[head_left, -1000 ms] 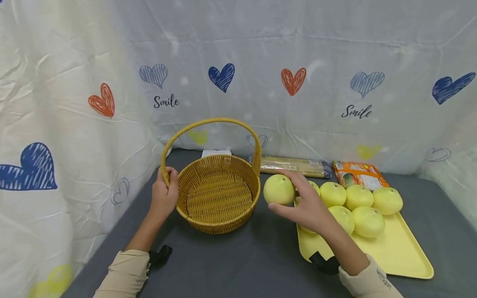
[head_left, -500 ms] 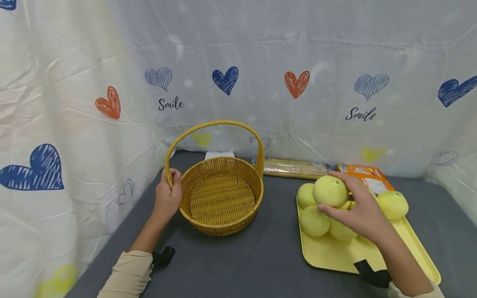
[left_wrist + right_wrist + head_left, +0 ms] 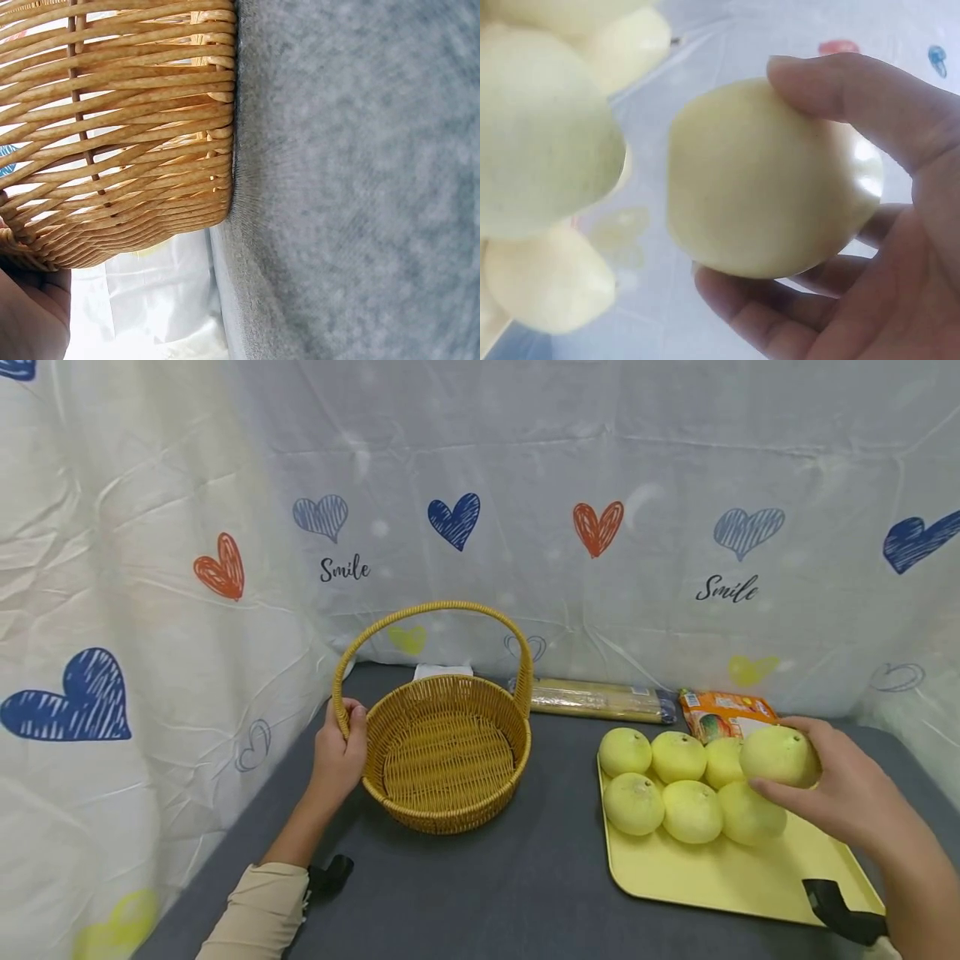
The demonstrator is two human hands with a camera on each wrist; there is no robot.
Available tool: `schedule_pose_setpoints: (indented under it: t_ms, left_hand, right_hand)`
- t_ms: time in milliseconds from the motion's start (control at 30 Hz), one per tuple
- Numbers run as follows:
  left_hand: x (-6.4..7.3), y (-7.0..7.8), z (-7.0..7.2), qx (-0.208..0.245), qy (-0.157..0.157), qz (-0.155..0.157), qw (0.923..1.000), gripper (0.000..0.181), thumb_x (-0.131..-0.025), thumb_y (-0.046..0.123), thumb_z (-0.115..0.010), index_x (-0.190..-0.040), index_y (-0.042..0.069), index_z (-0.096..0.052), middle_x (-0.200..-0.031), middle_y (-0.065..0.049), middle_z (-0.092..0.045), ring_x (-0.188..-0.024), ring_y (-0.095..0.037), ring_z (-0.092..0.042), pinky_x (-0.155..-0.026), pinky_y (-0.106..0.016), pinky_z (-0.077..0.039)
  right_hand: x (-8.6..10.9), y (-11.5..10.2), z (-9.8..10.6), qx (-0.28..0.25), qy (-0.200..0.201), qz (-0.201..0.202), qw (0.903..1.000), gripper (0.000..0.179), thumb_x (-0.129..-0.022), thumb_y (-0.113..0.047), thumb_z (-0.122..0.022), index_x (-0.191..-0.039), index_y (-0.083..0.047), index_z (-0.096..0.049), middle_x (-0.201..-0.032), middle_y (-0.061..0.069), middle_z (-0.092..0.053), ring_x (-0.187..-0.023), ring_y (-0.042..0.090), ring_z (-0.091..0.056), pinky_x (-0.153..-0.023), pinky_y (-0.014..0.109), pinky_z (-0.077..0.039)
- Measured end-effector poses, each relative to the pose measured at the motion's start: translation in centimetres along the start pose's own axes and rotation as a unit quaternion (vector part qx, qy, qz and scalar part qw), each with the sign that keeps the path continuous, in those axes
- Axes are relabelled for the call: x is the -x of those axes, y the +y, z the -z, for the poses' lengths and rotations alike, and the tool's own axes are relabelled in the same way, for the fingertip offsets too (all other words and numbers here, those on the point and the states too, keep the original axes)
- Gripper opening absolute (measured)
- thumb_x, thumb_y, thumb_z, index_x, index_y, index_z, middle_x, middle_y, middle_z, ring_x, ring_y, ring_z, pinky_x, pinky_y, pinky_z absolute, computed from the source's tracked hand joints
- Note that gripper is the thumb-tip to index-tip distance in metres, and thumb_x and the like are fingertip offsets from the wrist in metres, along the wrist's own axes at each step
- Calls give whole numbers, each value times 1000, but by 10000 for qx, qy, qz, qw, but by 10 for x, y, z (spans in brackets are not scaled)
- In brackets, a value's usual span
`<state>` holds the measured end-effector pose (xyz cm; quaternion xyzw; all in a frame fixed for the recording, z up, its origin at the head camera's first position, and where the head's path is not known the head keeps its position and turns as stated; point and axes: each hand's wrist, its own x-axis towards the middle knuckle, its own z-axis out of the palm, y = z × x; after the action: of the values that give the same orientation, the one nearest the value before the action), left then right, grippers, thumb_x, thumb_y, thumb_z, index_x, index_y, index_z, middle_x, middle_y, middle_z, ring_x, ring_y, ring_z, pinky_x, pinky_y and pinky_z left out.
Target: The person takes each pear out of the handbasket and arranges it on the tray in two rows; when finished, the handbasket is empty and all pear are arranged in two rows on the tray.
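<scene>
My left hand (image 3: 339, 753) grips the base of the handle on a round woven wicker basket (image 3: 442, 814), which stands upright on the grey cloth with nothing inside. My right hand (image 3: 855, 789) holds a pale yellow-green melon (image 3: 778, 755) over the far right part of a yellow tray (image 3: 697, 885). Thumb and fingers wrap the held melon (image 3: 765, 180) in the right wrist view. Several more melons (image 3: 692, 812) lie in two rows on the tray. In the left wrist view, the basket's woven wall (image 3: 150, 135) fills the left part, with part of my left hand (image 3: 34, 315) below.
Behind the tray lie an orange packet (image 3: 723, 708) and a long clear-wrapped pack of pale sticks (image 3: 600, 697). A white item (image 3: 442, 671) shows behind the basket. A curtain (image 3: 525, 460) printed with hearts hangs at the back. Grey cloth (image 3: 525, 893) covers the table.
My right hand has carried the melon from beside the basket to the right, across the tray to its far right side. The left hand keeps its grip on the basket handle.
</scene>
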<state>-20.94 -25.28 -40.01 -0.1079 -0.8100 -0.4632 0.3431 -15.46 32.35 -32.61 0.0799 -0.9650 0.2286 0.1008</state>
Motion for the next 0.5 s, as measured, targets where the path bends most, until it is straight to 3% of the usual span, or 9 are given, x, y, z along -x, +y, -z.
schedule_pose_setpoints:
  t_ms: [300, 500]
  left_hand:
    - [0, -1, -1, -160, 2, 42, 9999, 14, -108, 12, -47, -105, -1, -50, -65, -4, -42, -50, -13, -37, -48, -24, -32]
    - [0, -2, -1, -181, 14, -6, 9998, 15, -108, 13, -46, -105, -1, -50, -65, -4, -43, -50, -13, -37, -47, -24, -31]
  right_hand:
    - [1, 38, 7, -84, -272, -276, 9992, 81, -83, -11, -80, -130, 27, -27, -109, 42, -40, -75, 41, -54, -55, 39, -44]
    - [2, 59, 6, -31, -945, -702, 9930, 85, -88, -22, -76, -129, 28, -21, -108, 43, -37, -80, 42, -54, -60, 45, -47]
